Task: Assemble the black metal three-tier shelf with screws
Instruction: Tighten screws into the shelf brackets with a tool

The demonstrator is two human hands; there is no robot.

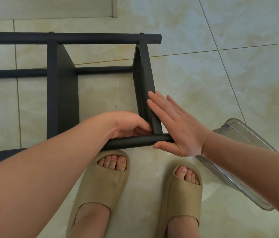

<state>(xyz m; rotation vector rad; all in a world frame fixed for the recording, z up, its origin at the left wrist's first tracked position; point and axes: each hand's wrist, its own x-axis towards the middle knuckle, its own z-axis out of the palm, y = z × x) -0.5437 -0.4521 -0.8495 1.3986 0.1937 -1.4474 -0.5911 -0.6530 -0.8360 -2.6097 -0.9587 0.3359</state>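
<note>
pale tile floor [203, 83] | shelf [61, 83] lying sideways | right hand [178, 127] flat on it

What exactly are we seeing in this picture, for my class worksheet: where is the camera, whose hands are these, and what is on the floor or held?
No machine here: a person works with bare hands, and the single picture comes from a camera worn on the head, looking down. A black metal shelf frame lies on its side on the pale tiled floor. The right hand presses flat, fingers straight, against the frame's black end panel, thumb against the near black round tube beside a small silver screw head. The left hand curls at the inner corner where panel meets tube; whether it pinches anything is hidden. Below are two beige open-toed slippers; at right is a clear plastic container.
</note>
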